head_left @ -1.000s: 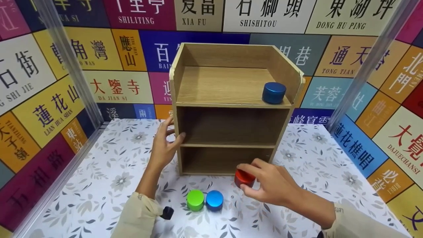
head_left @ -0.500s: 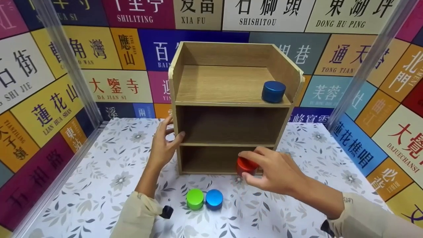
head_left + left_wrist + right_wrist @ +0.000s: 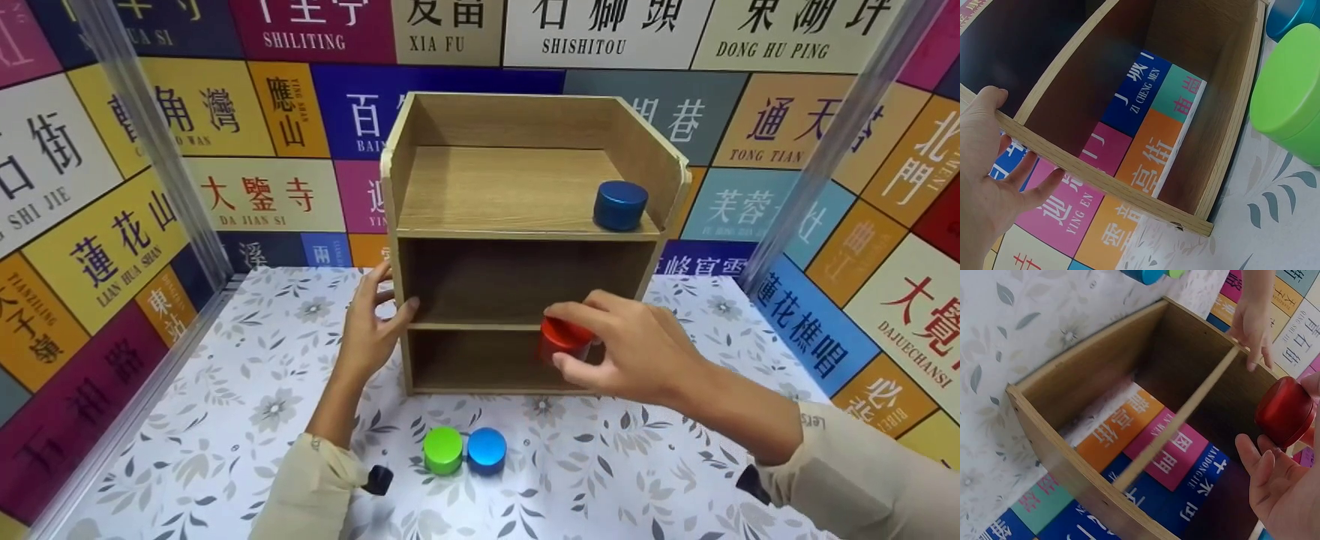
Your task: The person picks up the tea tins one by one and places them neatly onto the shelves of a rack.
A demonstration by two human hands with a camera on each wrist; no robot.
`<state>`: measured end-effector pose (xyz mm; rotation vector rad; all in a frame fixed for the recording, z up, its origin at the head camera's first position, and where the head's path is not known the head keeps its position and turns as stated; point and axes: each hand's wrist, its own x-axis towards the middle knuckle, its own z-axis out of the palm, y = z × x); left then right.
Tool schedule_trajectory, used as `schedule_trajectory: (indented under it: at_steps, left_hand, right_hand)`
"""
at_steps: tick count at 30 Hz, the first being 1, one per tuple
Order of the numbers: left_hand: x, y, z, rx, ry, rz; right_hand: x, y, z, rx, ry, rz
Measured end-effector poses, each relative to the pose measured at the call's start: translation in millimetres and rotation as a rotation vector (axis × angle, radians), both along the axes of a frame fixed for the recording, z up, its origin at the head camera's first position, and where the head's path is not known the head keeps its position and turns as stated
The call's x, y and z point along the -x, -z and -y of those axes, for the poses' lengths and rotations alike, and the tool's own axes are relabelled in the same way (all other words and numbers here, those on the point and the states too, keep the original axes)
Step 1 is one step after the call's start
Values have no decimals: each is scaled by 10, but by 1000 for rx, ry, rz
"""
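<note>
My right hand (image 3: pixel 637 341) pinches a small round red tin (image 3: pixel 562 337) between thumb and fingers, in front of the wooden shelf unit (image 3: pixel 517 234). The tin hangs above the table, level with the lower part of the unit. My left hand (image 3: pixel 373 322) grips the unit's left side panel; its thumb lies on the front edge and the fingers are on the outer side, as the left wrist view shows. A green tin (image 3: pixel 443 451) and a blue tin (image 3: pixel 487 451) stand side by side on the table before the unit.
A dark blue tin (image 3: pixel 620 205) stands at the right front of the unit's top level. White cloth with grey leaves and flowers covers the table (image 3: pixel 277 409). Walls with coloured sign panels (image 3: pixel 259 196) rise behind and at both sides.
My right hand has lifted the red tin from near the table in front of the unit, up toward the middle board. My left hand has stayed on the side panel.
</note>
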<state>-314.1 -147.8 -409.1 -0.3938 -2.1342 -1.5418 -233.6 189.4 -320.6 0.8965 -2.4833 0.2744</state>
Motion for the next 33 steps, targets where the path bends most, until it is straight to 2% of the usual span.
schedule_trajectory:
  at_steps: [9, 20, 24, 29, 33]
  left_hand:
    - [-5, -15, -8, 6, -8, -36]
    - [5, 5, 7, -10, 9, 2]
    - [-4, -2, 8, -14, 13, 0]
    - [2, 1, 11, -16, 15, -37]
    - [2, 7, 5, -13, 4, -26]
  right_hand:
    - [38, -237, 30, -12, 4, -3]
    - [122, -593, 44, -14, -1, 10]
    - [152, -743, 52, -18, 3, -9]
    - [213, -928, 86, -23, -1, -56]
    - [279, -1063, 121, -22, -8, -78]
